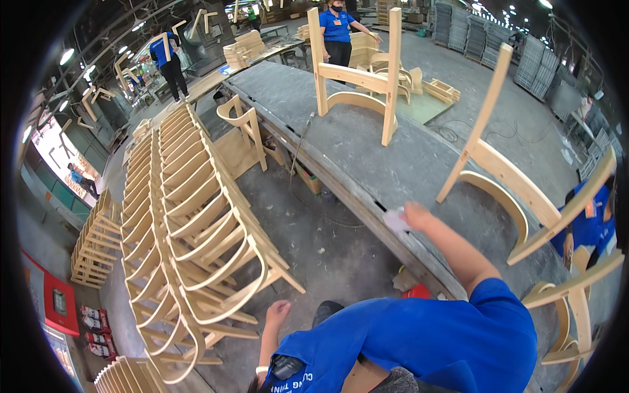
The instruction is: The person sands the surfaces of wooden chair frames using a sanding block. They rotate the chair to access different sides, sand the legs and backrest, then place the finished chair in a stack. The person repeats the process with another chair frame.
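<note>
My right hand (415,216) reaches out over the edge of the long grey worktable (275,85). Its fingers are closed on a whitish sheet (395,219), cloth-like and too blurred to name more exactly. Low at my left side, my left hand (278,312) hangs with its fingers curled and nothing visible in them. Nearest to that hand stand the rows of stacked wooden chair frames (226,259) with curved backs. On the table, a wooden chair frame (357,78) rests beyond my right hand. Another chair frame (514,177) lies to the right of it.
A single curved wooden frame (246,124) stands between the rows and the table. A co-worker (336,29) is behind the table, another person (168,59) farther left, and a third (593,223) at the right edge. A red object (416,291) sits below the table edge.
</note>
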